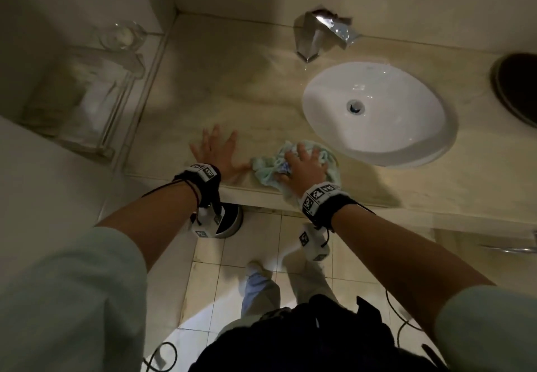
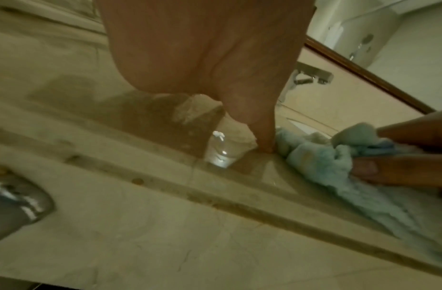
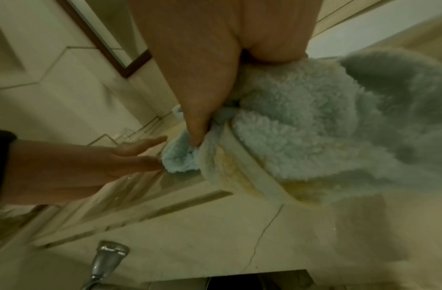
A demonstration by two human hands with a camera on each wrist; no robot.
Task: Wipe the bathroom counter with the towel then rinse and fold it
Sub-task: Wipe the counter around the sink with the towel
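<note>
A crumpled pale blue towel [image 1: 266, 169] [image 2: 319, 160] [image 3: 314, 127] lies on the beige stone counter [image 1: 232, 81] near its front edge, just left of the sink. One part of it hangs over the edge. My right hand [image 1: 305, 165] [image 3: 190, 58] lies on top of the towel and presses it down, fingers spread and fairly straight, the thumb pushed into a fold. My left hand [image 1: 216, 153] [image 3: 130, 155] rests flat on the bare counter just left of the towel, fingers spread and holding nothing. Its thumb [image 2: 262, 137] nearly touches the towel.
A white oval sink [image 1: 377, 113] sits to the right, with a chrome faucet [image 1: 308, 37] behind it. A clear glass tray [image 1: 81, 95] stands at the far left by the wall. A dark round object [image 1: 517, 86] sits at the right edge. A bin [image 1: 229, 223] stands under the counter.
</note>
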